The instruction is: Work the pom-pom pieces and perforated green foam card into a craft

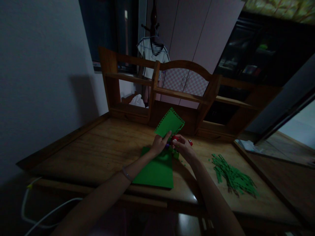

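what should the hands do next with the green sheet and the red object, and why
Probably a gentle squeeze of the red object by the right hand: it sits beside the green sheet, which the left hand holds, and holes line the sheet's far edges.

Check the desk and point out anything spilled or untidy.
The green strips lie in a loose, tangled heap at the desk's right, unlike the flat green piece. A few tiny green bits are strewn below the right hand, resembling stray scraps.
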Action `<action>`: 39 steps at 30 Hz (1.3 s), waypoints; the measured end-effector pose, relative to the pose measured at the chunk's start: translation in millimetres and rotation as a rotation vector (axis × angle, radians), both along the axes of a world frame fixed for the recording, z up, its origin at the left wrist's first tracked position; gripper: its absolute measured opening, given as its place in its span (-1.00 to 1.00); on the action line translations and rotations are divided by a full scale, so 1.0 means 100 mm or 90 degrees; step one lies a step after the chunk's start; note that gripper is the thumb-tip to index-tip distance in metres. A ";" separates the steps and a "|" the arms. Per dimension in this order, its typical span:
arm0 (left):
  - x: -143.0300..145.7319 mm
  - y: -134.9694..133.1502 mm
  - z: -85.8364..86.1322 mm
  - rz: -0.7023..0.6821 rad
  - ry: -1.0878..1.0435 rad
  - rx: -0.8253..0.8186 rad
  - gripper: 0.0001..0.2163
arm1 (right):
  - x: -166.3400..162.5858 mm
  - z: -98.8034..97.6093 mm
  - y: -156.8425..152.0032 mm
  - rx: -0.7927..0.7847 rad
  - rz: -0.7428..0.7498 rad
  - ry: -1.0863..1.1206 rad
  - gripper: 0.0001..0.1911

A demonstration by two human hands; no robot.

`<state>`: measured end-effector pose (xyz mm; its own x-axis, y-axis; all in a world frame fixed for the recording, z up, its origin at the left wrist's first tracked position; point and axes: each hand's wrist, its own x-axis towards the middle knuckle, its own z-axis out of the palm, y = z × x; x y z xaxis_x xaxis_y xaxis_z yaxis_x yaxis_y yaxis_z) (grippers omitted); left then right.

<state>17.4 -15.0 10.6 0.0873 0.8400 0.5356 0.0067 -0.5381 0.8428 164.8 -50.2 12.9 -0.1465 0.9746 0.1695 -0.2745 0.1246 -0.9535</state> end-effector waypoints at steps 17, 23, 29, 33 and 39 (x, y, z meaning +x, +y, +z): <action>-0.02 -0.03 0.03 -0.013 -0.010 0.009 -0.67 | 0.01 0.02 0.01 -0.010 -0.030 -0.027 -0.65; -0.01 -0.03 0.04 -0.004 -0.003 0.011 -0.66 | -0.01 0.04 -0.01 -0.011 -0.030 -0.024 -0.67; -0.01 -0.04 0.03 0.000 -0.015 0.023 -0.67 | -0.03 0.03 0.01 -0.009 -0.038 -0.032 -0.67; -0.01 -0.02 0.03 0.017 -0.001 0.009 -0.65 | -0.02 0.02 0.01 0.005 -0.036 -0.039 -0.69; -0.03 0.01 0.04 0.024 -0.012 -0.023 -0.62 | 0.00 0.04 -0.02 0.004 -0.054 -0.055 -0.69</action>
<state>14.4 -13.8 14.1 0.0460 0.8611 0.5063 0.0098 -0.5072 0.8617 164.4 -52.1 16.9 -0.0775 0.9830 0.1666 -0.1790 0.1507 -0.9722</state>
